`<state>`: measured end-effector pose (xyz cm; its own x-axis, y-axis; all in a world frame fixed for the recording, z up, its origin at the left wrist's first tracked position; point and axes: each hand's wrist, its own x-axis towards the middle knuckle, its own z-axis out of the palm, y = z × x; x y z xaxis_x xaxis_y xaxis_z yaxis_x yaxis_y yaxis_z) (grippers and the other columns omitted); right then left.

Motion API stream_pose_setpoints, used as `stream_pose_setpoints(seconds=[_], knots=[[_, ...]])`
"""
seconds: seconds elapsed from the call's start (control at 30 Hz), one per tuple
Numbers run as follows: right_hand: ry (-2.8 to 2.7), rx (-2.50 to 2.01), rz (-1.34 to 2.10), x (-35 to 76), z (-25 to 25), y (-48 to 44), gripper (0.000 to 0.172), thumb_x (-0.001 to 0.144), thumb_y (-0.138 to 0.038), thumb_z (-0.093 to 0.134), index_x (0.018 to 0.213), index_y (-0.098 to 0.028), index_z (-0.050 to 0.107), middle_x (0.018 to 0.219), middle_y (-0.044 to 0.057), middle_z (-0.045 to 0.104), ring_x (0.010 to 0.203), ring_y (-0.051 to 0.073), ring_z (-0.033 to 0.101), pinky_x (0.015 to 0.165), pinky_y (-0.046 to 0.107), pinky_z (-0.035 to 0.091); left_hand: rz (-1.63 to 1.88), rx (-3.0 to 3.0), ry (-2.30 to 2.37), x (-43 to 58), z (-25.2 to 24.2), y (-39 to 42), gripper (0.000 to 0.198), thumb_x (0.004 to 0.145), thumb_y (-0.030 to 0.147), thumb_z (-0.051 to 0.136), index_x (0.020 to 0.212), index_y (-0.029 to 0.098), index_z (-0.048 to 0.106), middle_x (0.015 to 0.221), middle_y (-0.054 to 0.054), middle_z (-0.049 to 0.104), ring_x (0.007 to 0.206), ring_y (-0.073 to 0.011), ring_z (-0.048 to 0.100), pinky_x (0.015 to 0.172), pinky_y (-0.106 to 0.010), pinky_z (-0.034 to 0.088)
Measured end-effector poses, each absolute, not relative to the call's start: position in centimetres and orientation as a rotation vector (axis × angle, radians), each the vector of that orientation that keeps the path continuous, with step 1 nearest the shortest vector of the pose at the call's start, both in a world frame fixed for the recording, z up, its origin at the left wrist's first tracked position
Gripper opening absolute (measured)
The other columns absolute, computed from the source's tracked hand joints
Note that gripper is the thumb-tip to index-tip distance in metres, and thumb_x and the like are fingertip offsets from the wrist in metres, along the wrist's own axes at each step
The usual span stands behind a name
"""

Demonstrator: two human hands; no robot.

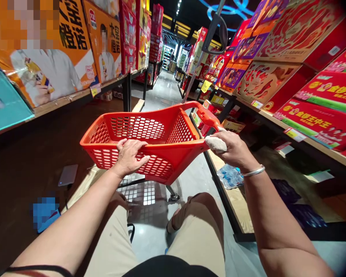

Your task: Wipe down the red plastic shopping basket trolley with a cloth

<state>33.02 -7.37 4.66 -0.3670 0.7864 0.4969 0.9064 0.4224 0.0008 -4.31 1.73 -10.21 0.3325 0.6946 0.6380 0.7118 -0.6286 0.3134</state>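
Note:
An orange plastic shopping basket [150, 134] on wheels tilts in front of me in a shop aisle. My left hand [129, 156] grips its near rim, fingers curled over the edge. My right hand [232, 148] is closed round a whitish cloth [216, 144] pressed against the basket's right corner, just below the orange handle [207, 115]. A silver bangle [253, 171] sits on my right wrist. The basket looks empty inside. My knees in beige trousers [196, 227] show below.
Shelves run along both sides: orange boxes [75, 42] on the left, red gift boxes [317, 111] on the right. A low wooden shelf [233, 196] at the right holds a pack of water bottles [229, 176]. A black long handle [213, 34] rises behind the basket. The grey aisle floor [164, 88] stretches ahead.

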Motion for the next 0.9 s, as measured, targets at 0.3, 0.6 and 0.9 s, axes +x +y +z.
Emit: stream_pose_setpoints(seconds=[0.3,0.6,0.9], knots=[[-1.778,-1.517,-0.505,36.7,6.3,-5.6,0.031,0.085,-0.044,0.068,0.105,-0.021,0.069,0.1,0.009,0.072,0.092,0.025,0.065,0.084,0.038,0.051,-1.213,-2.553,-1.399,-5.5,-10.1,3.5,0.038,0.085,0.055,0.055,0.106,0.026,0.066,0.1,-0.006,0.071,0.106,-0.0292,0.06,0.113,-0.057,0.025],[-2.06,-1.37,-0.463,32.0,3.5,-7.9,0.048,0.081,-0.056,0.076,0.117,-0.025,0.067,0.112,0.009,0.068,0.107,0.03,0.06,0.102,0.047,0.042,-1.046,-2.536,-1.633,-5.9,-10.0,6.1,0.064,0.089,0.061,0.05,0.141,0.024,0.055,0.154,-0.014,0.049,0.154,-0.0438,0.021,0.119,-0.075,0.006],[-2.21,-1.248,-0.427,28.5,5.2,-10.3,0.021,0.087,-0.033,0.067,0.106,-0.025,0.071,0.106,0.006,0.073,0.1,0.027,0.063,0.094,0.043,0.045,-1.031,-2.953,-1.161,3.7,-4.2,-0.7,0.069,0.093,0.049,0.057,0.156,0.03,0.036,0.155,-0.01,0.048,0.148,-0.0351,0.034,0.122,-0.073,0.008]])
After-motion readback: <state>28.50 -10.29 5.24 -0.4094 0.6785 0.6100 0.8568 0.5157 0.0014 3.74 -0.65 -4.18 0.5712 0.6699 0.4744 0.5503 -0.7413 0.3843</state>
